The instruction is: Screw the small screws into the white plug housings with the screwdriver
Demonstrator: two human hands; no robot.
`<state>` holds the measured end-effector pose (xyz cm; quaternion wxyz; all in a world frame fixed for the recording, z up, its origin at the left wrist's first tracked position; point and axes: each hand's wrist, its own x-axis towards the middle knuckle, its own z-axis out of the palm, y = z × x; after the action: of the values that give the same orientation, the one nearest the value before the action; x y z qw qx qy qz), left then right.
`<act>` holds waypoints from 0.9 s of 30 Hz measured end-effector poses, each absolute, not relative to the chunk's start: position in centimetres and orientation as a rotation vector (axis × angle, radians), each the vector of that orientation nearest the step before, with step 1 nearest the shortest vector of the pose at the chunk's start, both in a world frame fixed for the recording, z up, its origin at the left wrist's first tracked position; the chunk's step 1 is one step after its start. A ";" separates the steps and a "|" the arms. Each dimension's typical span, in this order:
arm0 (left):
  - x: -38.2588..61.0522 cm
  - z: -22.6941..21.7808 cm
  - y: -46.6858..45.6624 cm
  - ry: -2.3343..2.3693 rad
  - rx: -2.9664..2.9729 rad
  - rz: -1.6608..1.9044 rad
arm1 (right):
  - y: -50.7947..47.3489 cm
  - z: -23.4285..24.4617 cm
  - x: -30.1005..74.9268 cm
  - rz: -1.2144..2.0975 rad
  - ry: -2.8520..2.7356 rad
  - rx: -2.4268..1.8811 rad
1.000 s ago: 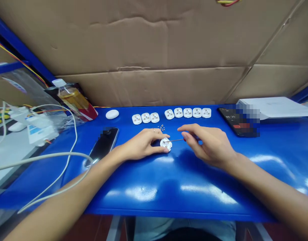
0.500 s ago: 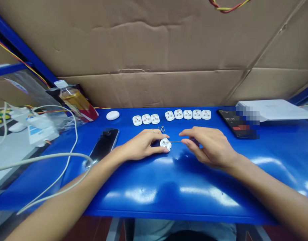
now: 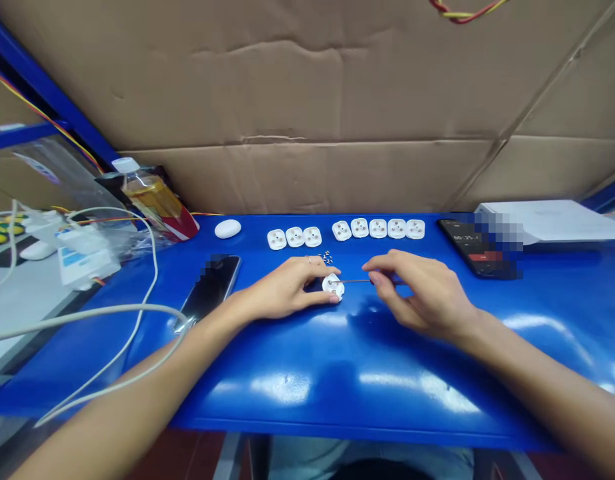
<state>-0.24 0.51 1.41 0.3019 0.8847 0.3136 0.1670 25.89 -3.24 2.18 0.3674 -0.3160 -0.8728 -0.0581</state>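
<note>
My left hand [image 3: 292, 287] grips a small white plastic piece [image 3: 333, 291] between thumb and forefinger on the blue table. My right hand [image 3: 417, 287] holds a screwdriver [image 3: 355, 281] by its handle, which my fingers mostly hide. The thin shaft points left, its tip at the white piece. Just behind my left fingers lies a small pile of screws [image 3: 327, 257]. Farther back, similar white pieces stand in a row: three in a left group [image 3: 294, 237] and several in a right group [image 3: 378, 229].
A white oval object [image 3: 228, 229] and a phone [image 3: 215, 287] lie on the left, near a bottle [image 3: 160, 207]. A white cable [image 3: 152, 267] loops over my left forearm. On the right are another phone [image 3: 470, 250] and a white box [image 3: 552, 220]. Cardboard [image 3: 307, 100] walls the back.
My right fingers have closed in on the screwdriver; the upper ones were more lifted before. The tip stays at the white piece. The whole view has shifted slightly.
</note>
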 end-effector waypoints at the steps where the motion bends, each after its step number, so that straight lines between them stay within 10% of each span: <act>1: -0.2 1.4 0.5 0.829 2.343 0.444 | -3.3 2.2 25.8 -0.140 -2.246 -0.798; 27: -0.3 1.2 0.7 0.855 2.348 0.455 | -3.1 1.9 26.2 -0.123 -2.255 -0.848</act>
<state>-0.33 0.72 1.23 0.2962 0.8830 0.3214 0.1712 26.21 -3.09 1.86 0.3567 -0.3285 -0.8733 -0.0475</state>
